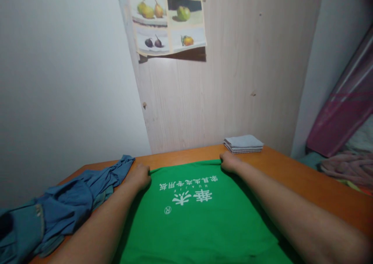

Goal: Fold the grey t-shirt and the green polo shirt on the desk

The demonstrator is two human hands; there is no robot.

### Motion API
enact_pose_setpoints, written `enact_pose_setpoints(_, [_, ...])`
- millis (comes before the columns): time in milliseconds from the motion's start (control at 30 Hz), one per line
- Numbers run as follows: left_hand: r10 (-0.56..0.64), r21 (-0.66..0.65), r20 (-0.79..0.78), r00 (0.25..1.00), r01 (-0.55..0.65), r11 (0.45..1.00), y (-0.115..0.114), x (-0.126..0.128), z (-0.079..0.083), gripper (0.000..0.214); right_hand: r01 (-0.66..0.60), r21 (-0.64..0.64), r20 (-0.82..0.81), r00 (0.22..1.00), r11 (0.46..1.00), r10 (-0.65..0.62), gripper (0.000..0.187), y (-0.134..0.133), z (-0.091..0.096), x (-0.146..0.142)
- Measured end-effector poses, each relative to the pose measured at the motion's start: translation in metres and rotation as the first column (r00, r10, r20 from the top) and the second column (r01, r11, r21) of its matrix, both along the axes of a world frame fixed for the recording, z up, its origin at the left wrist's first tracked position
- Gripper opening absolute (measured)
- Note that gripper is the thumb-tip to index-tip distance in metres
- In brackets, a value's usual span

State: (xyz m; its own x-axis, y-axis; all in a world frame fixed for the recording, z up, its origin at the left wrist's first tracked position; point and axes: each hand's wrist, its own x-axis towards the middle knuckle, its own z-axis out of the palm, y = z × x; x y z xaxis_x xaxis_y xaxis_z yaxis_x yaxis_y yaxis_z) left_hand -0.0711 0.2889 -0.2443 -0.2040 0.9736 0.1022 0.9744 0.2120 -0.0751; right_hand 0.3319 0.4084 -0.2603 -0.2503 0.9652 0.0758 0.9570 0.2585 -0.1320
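Observation:
A green cloth garment [204,225] with white printed characters, upside down from my side, lies spread over the table in front of me. At its far left corner, my left hand [142,176] is closed with the edge pinched in its fingers. My right hand [229,162] grips the far right corner in the same way. Between both hands the far edge runs nearly straight. Both arms reach forward along the garment's sides. Its near end runs out of the bottom of the view, and I cannot tell its exact kind.
Crumpled blue clothing [70,201] lies along the table's left side. A folded grey checked cloth [244,143] sits at the back of the orange wooden table [279,174]. A fruit picture sheet [171,25] hangs on the wall. At right are a pink curtain [329,128] and a pinkish blanket [346,166].

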Motion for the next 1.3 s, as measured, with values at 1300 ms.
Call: enact_pose_setpoints(1300, [-0.238,0.454,0.175,0.955,0.137,0.881,-0.271,0.053,0.005,0.043,-0.059,0.511,-0.324,0.911,0.857,0.256,0.046,-0.265,-0.017,0.105])
